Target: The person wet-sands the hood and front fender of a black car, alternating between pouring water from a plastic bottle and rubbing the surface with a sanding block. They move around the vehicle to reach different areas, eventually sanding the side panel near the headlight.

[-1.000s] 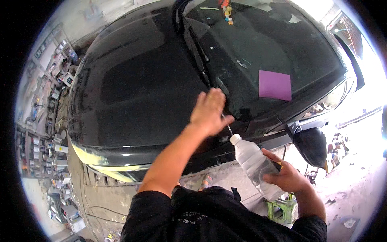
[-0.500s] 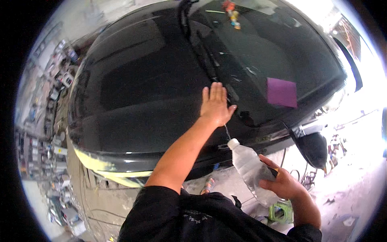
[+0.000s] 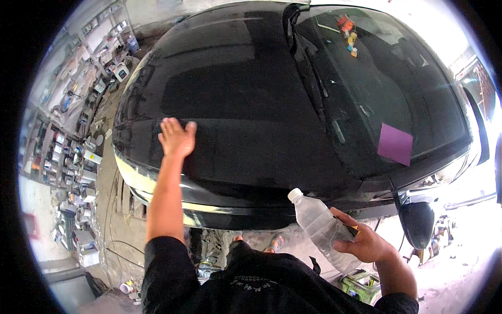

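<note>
"What's hardest to make out?"

"A small dark piece point(image 3: 349, 228) with an orange edge, between the right hand point(image 3: 369, 243) and the bottle point(image 3: 320, 222); fingers cover most of it."

"That hand's curled?"

"Yes, around the clear bottle, which leans with its white cap by the hood's near edge. The palm hides part of its side."

"And the left hand point(image 3: 177, 140)?"

"Open, fingers slightly parted, grasping nothing visible, towards the hood's near front corner. Whether it touches, I can't tell."

"The surface?"

"A black hood point(image 3: 235, 136), softly reflective. A purple sheet point(image 3: 396, 145) lies by the windscreen's point(image 3: 387, 78) near edge."

"The room?"

"Cluttered shelves point(image 3: 63, 141) beyond the hood's front edge, contents too small to tell; glare whitens the right side."
</note>
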`<state>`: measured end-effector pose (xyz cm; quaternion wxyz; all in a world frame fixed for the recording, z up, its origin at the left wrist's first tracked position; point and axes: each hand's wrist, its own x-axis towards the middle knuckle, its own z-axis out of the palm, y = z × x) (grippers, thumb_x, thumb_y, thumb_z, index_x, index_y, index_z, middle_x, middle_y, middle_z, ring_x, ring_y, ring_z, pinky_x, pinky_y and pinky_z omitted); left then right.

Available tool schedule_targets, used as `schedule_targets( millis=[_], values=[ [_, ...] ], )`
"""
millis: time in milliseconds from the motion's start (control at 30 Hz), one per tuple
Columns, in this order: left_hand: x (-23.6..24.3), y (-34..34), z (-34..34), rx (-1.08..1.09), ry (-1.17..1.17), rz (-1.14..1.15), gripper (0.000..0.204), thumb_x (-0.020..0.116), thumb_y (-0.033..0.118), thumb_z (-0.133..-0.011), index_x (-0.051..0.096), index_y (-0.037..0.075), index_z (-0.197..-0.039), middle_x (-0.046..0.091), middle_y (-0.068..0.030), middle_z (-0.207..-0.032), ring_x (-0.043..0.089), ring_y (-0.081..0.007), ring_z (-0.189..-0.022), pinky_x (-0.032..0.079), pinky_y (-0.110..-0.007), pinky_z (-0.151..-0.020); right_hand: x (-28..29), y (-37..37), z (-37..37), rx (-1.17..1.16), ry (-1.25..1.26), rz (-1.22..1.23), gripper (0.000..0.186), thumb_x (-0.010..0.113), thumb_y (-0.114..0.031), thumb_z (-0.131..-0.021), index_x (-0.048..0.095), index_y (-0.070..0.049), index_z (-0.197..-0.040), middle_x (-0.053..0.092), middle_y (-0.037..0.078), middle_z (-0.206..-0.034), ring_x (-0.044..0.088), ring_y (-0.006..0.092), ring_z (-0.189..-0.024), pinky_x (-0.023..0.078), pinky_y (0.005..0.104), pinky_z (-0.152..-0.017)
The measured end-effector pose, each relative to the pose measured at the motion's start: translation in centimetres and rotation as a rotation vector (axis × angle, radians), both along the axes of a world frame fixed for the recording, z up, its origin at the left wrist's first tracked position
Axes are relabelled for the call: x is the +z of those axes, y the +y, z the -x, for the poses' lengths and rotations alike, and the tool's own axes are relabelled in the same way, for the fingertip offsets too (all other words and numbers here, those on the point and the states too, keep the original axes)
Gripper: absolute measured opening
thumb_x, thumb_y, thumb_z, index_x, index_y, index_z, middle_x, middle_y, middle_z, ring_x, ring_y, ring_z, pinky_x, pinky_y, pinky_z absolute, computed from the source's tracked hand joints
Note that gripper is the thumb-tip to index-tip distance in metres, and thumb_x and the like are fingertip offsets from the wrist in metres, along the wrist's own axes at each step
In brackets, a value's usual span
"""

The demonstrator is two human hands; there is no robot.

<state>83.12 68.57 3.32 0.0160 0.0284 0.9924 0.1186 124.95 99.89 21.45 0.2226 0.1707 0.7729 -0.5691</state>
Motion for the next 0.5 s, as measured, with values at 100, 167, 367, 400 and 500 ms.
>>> schedule_targets(
  millis=[100,167,367,400,500],
  values=[
    [3.5,9.5,-8.4,-0.303,0.037,-0.045,0.087,0.046,0.058,-0.097,0.027,-0.005,-0.155,0.018,-0.0237,-0.164,0.008,-0.0365,-0.155,0.01,-0.052,-0.124,0.8,-0.2,0.4,-0.096,-0.042,-0.056,0.082,0.075,-0.017,-0.09,0.03,-0.007,-0.157,0.062,0.012,-0.133,0.056,0.0169,-0.119,0.041,0.0336,-0.107],
    [4.5,14.8,-13.4,-0.549,0.015,-0.08,0.087,0.048,0.056,-0.097,0.024,-0.004,-0.156,0.02,-0.023,-0.164,0.009,-0.0348,-0.155,0.009,-0.052,-0.124,1.8,-0.6,0.7,-0.121,-0.1,-0.137,0.081,0.076,-0.016,-0.089,0.032,-0.007,-0.157,0.061,0.012,-0.134,0.055,0.017,-0.12,0.04,0.0339,-0.107],
    [2.0,22.0,-21.4,-0.915,0.203,-0.234,0.093,0.043,0.066,-0.095,0.027,-0.003,-0.155,0.021,-0.0198,-0.164,0.016,-0.0337,-0.154,0.012,-0.053,-0.123,1.3,-0.3,-0.1,-0.137,-0.054,-0.115,0.082,0.078,-0.019,-0.088,0.034,-0.007,-0.156,0.059,0.01,-0.137,0.052,0.017,-0.124,0.039,0.0341,-0.108],
    [0.5,21.1,-20.8,-0.919,0.206,-0.25,0.094,0.044,0.068,-0.093,0.027,-0.002,-0.155,0.022,-0.0187,-0.164,0.016,-0.0326,-0.154,0.011,-0.053,-0.123,1.1,-0.4,0.0,-0.112,-0.059,-0.083,0.082,0.078,-0.019,-0.088,0.034,-0.007,-0.156,0.059,0.01,-0.137,0.052,0.0169,-0.124,0.039,0.0342,-0.108],
    [6.9,15.3,-17.4,-0.752,0.018,-0.103,0.088,0.048,0.066,-0.092,0.042,-0.002,-0.147,0.035,-0.0191,-0.157,0.029,-0.0331,-0.147,0.026,-0.051,-0.115,1.2,0.4,-0.2,-0.07,-0.071,-0.111,0.084,0.078,-0.022,-0.088,0.032,-0.006,-0.156,0.059,0.011,-0.138,0.051,0.0172,-0.125,0.038,0.0347,-0.109]
  ],
)
